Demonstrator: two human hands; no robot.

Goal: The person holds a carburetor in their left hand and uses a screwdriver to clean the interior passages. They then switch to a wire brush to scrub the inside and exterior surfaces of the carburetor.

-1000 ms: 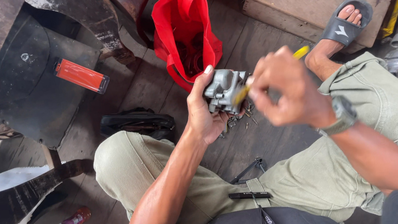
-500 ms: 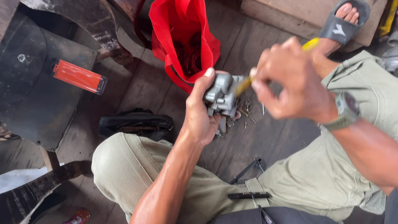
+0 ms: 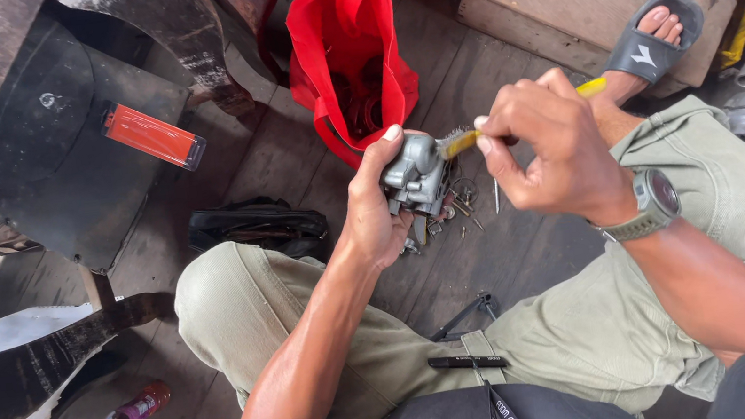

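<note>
Left hand wraps fingers round grey metal carburetor, held in air above plank floor, between knees. Right hand pinches yellow brush, bristles on casting. Risk: hard scrubbing could twist part loose, drop it among small screws below and scatter them.

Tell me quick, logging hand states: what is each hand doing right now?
Left hand: closed around the grey metal part.
Right hand: closed on the yellow-handled brush, bristles against the part.
</note>
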